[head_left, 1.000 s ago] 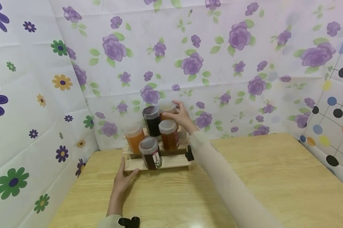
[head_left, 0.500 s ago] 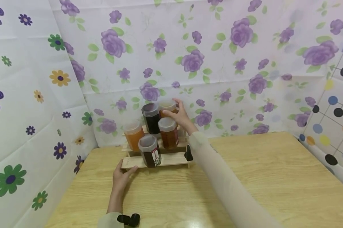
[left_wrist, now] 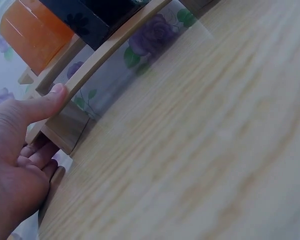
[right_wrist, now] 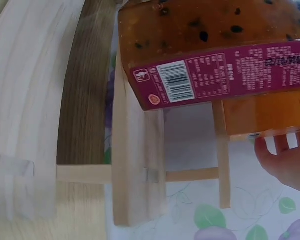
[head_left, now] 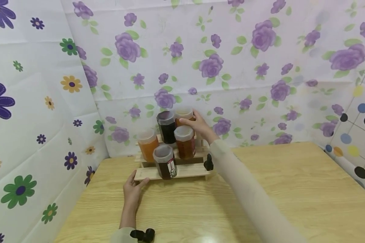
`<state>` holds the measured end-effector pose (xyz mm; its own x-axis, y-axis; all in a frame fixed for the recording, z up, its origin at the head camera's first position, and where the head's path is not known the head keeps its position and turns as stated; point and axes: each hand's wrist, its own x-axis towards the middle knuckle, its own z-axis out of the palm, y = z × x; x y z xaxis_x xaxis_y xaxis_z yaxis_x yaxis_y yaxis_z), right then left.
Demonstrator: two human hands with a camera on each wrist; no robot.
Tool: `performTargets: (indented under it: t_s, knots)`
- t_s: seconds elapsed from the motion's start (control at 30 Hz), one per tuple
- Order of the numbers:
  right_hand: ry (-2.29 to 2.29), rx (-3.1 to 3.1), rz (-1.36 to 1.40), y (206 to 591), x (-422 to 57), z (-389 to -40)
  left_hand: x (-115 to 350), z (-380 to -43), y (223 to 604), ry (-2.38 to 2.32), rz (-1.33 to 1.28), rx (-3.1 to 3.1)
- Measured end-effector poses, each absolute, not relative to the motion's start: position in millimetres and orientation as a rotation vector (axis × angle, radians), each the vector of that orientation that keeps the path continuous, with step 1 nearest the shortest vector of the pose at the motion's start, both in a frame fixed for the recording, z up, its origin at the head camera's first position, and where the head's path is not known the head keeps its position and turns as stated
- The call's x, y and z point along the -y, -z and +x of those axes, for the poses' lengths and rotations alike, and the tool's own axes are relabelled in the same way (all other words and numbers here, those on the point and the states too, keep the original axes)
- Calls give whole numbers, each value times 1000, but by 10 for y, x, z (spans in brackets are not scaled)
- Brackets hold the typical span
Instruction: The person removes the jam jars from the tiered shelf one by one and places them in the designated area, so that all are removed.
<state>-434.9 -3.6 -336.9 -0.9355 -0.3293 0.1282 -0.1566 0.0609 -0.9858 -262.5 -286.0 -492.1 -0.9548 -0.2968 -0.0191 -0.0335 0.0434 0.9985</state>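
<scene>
A three-step wooden rack (head_left: 193, 169) holds several jars with clear lids. My left hand (head_left: 131, 190) grips the left end of its lowest step, the thumb (left_wrist: 50, 102) on the plank's front edge and the fingers curled at its end. At the top right, my right hand (head_left: 200, 127) holds an orange jar (head_left: 184, 113), thumb in front and fingertips against its side. In the right wrist view that jar (right_wrist: 265, 114) shows behind an amber jar with dark seeds and a purple label (right_wrist: 185, 82). The amber jar (head_left: 185, 146) stands on the middle step.
Beside the orange jar on top stands a dark jar (head_left: 166, 130). Another orange jar (head_left: 148, 148) is on the middle step's left, and a dark labelled jar (head_left: 165, 165) on the lowest step. Flowered sheets (head_left: 182, 77) hang behind the wood-grain table (head_left: 261, 189).
The right hand's raised finger has come down against the orange jar's side. The left hand stays at the rack's left end. The head view has shifted slightly.
</scene>
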Motion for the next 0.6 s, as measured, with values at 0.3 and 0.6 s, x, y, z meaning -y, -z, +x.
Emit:
performTargets:
  t_s: [0.3, 0.6]
  knots:
    - [2037, -2215, -420, 3316, -130, -4352, 2842, -2649, 4911, 2002, 342, 2122]
    - [2084, -2238, -285, 3325, -350, -4310, 2855, -2644, 4903, 1990, 358, 2133]
